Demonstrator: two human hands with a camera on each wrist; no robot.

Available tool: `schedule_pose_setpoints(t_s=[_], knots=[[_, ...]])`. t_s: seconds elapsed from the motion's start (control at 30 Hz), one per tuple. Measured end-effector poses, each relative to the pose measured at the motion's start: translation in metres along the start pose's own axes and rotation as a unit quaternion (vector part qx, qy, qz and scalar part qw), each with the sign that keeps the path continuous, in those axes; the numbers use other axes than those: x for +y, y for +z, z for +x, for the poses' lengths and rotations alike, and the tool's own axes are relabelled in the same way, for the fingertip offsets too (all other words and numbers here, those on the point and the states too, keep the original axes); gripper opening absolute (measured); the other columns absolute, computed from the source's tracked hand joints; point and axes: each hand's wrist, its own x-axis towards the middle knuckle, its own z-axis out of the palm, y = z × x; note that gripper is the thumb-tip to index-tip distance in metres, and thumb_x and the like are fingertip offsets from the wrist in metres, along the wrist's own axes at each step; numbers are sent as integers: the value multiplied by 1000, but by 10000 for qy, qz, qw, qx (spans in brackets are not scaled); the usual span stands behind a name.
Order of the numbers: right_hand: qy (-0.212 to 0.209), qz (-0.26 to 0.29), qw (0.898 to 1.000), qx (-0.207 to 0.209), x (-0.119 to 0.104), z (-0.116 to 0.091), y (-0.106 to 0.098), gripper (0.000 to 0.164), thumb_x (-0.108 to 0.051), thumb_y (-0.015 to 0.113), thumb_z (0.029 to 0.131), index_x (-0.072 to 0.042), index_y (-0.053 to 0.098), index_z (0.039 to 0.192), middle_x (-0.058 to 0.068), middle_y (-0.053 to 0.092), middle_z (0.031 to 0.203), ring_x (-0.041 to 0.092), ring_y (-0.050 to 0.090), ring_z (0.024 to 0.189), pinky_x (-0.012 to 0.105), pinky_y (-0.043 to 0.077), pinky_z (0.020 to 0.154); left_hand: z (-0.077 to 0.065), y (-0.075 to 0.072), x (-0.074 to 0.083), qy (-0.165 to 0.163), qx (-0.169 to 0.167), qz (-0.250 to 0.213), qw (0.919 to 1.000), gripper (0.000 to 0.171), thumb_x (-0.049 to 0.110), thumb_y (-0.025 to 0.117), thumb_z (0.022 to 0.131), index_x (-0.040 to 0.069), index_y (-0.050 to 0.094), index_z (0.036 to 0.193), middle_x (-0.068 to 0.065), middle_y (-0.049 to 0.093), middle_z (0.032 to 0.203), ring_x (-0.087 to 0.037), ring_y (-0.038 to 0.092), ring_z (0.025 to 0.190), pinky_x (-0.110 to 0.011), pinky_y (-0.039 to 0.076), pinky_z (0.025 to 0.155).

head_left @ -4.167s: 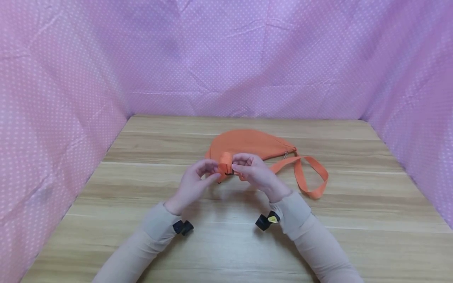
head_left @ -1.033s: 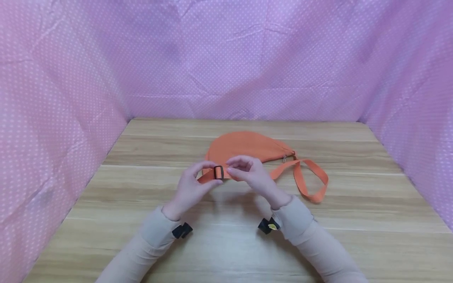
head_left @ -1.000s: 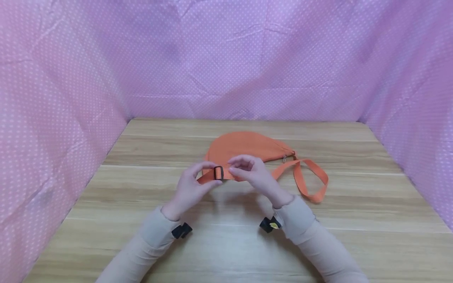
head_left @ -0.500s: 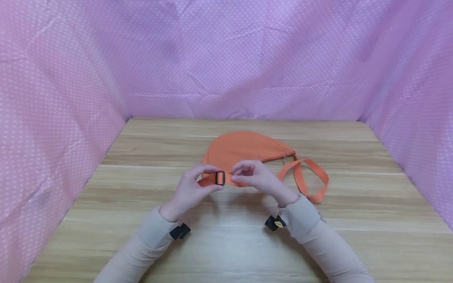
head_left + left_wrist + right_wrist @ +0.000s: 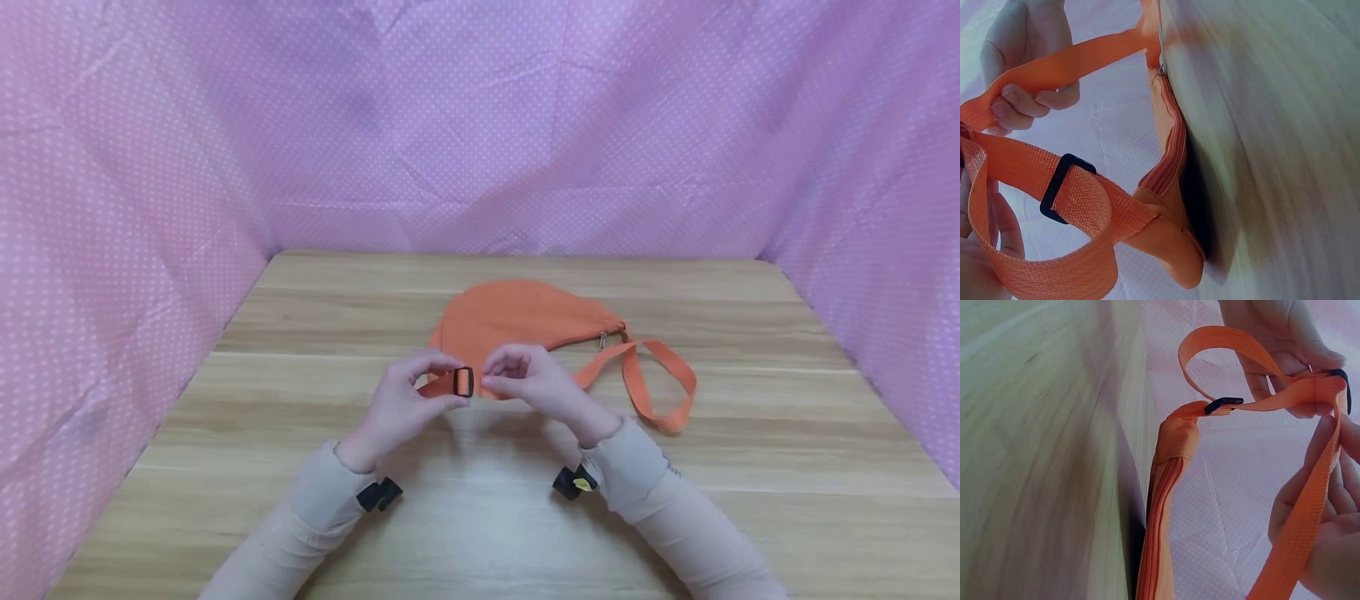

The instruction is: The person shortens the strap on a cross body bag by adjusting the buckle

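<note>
An orange sling bag (image 5: 517, 308) lies on the table in the head view, its zipper edge facing right and front. My left hand (image 5: 397, 404) pinches a black slider buckle (image 5: 472, 382) on the orange strap between thumb and fingers. Close to its right, my right hand (image 5: 536, 379) pinches the strap at the buckle. In the left wrist view the strap (image 5: 1066, 65) runs over the right hand's fingers, then back to the bag. A second black buckle (image 5: 1224, 405) sits on the strap near the bag's end, apart from both hands.
A loop of strap (image 5: 678, 375) lies on the wooden table (image 5: 750, 333) to the right of the bag. The zipper pull (image 5: 603, 340) hangs near the bag's narrow tip. Pink dotted cloth (image 5: 480, 150) encloses the back and sides.
About four seconds ago the strap stood up as a small loop between the hands; now the buckle faces up toward the head camera. Both hands have since come slightly nearer the front.
</note>
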Motion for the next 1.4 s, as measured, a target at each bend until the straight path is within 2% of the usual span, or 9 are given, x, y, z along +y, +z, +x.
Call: schedule_pose_setpoints(t_s=[0.13, 0.27, 0.53, 0.8, 0.97, 1.23, 1.3, 1.4], knots=[[-15, 110, 9999, -36, 1, -2, 2, 14, -2, 64, 87, 6, 62, 98, -6, 64, 79, 6, 60, 72, 22, 52, 68, -1, 3, -2, -147, -17, -35, 9999, 34, -1, 80, 71, 7, 68, 102, -6, 67, 102, -16, 60, 92, -26, 55, 80], [-110, 135, 9998, -30, 2, -2, 4, 14, -1, 63, 88, 7, 62, 99, -6, 65, 80, 6, 61, 72, 21, 52, 68, -1, 4, -2, -138, 45, 182, 9997, 33, 5, 81, 71, 10, 69, 101, -3, 67, 101, -16, 59, 93, -25, 54, 78], [59, -161, 9992, 348, 1, 0, 4, 13, -6, 68, 85, 4, 66, 94, -7, 63, 73, 6, 52, 63, 20, 43, 58, -3, 2, -4, -45, 104, 266, 9996, 32, 7, 82, 71, 12, 69, 100, 1, 67, 100, -14, 59, 92, -31, 52, 82], [-54, -153, 9996, 234, -2, 1, 6, 11, -5, 66, 87, 4, 65, 94, -5, 63, 75, 7, 53, 65, 22, 44, 60, -2, 2, -5, 27, 0, 354, 9994, 33, 9, 83, 70, 13, 70, 100, 3, 69, 99, -15, 59, 98, -50, 44, 91], [21, 115, 9997, 232, -2, 1, 7, 10, -3, 63, 88, 4, 61, 95, -6, 61, 75, 7, 51, 64, 21, 43, 60, -1, 3, -4, -20, 27, 446, 9990, 33, 10, 83, 70, 13, 70, 100, 2, 69, 99, -16, 59, 95, -43, 43, 85], [36, 710, 9975, -6, -3, 4, 8, 14, 5, 60, 87, -1, 52, 97, -10, 65, 77, 3, 56, 69, 17, 42, 60, 1, 5, -4, 251, -52, 285, 9993, 29, 9, 82, 71, 9, 70, 97, -2, 69, 95, -15, 56, 86, -34, 45, 78], [-5, 608, 9981, -78, -3, 4, 6, 17, 4, 61, 87, 2, 51, 101, -9, 65, 81, 4, 58, 74, 18, 45, 63, 1, 5, -5, 341, -65, 231, 9991, 28, 7, 82, 71, 8, 70, 96, -4, 69, 94, -15, 57, 86, -33, 46, 77], [-172, 139, 9993, -296, 0, 4, 1, 22, -2, 62, 89, 4, 53, 108, -2, 64, 93, 8, 60, 88, 22, 49, 75, -1, 5, -7, 431, -51, 211, 9988, 27, 5, 81, 71, 6, 70, 96, -5, 69, 92, -13, 57, 86, -31, 48, 77]])
